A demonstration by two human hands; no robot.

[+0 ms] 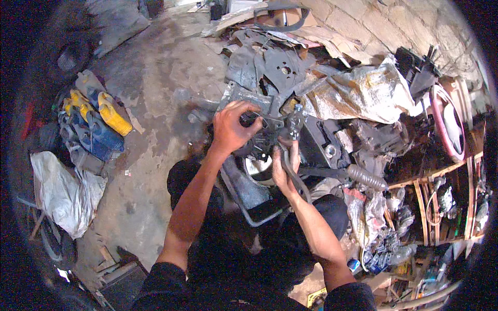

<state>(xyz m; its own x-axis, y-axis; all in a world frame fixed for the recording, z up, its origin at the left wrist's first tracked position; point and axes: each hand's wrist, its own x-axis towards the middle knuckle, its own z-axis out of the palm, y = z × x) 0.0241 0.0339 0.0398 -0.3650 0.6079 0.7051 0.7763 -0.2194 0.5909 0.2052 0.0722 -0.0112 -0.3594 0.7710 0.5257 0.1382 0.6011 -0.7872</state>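
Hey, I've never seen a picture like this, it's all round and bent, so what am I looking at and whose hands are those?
There is no machine arm here. The single picture comes from a wide fisheye camera on a person's head, looking down, so straight edges bend near the rim.

The bare hands are the wearer's own. The right hand holds a greyish metal part from below. The left hand is curled beside it; what its fingertips pinch is too small to tell. A dark curved hose or bar runs alongside the right hand.

Around them, a ribbed tube and a shiny sack lie to the right, and a pale sack lies on the floor to the left.
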